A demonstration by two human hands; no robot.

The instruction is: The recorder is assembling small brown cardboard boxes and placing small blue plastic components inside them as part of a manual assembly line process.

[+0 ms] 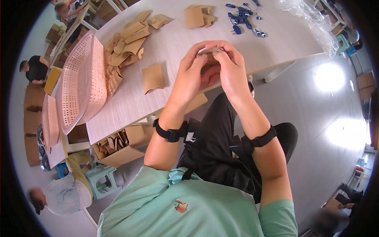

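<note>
Both my hands close around a small brown cardboard box (213,53) over the table's front edge. My left hand (190,69) grips its left side and my right hand (233,73) its right side, thumbs near its top. The fingers hide most of the box. To the left of my hands, a single brown pillow box (152,78) lies on the table. A few more flat brown pillow boxes (194,17) lie beyond my hands. Farther right is a tangle of dark blue wired earphones (241,17).
A pink perforated basket (96,93) stands at the table's left, beside a heap of brown pillow boxes (132,35). Crumpled clear plastic (310,23) covers the far right corner. An open carton (128,156) of cardboard pieces sits below the table. Other people sit and stand around the room.
</note>
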